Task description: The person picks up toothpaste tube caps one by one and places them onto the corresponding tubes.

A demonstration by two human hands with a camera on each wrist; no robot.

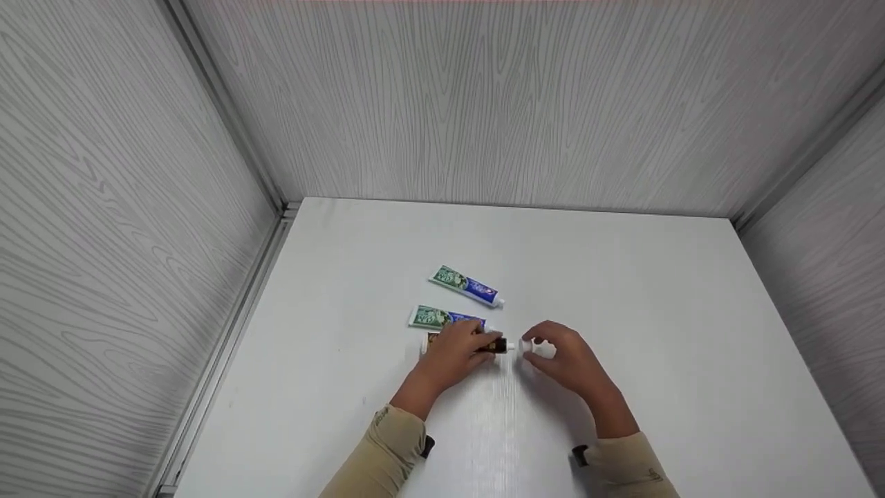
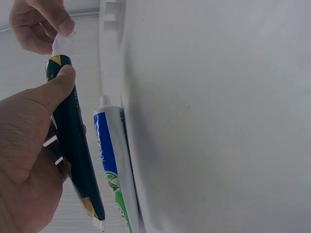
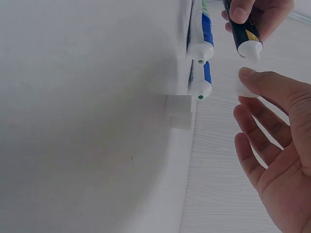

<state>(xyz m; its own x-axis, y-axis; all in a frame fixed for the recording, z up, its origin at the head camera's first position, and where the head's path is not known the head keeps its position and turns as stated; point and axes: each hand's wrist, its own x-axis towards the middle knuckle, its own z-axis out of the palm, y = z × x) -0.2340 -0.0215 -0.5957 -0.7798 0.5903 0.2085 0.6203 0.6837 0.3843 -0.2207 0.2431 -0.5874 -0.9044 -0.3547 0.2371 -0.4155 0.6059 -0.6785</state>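
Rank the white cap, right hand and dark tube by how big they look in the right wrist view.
1. Right hand
2. Dark tube, only partly in view
3. White cap, partly hidden

The dark, gold-trimmed toothpaste tube — its white nozzle bare — lies sideways, gripped by the left hand; just beyond the nozzle, not touching, the right hand pinches the white cap.
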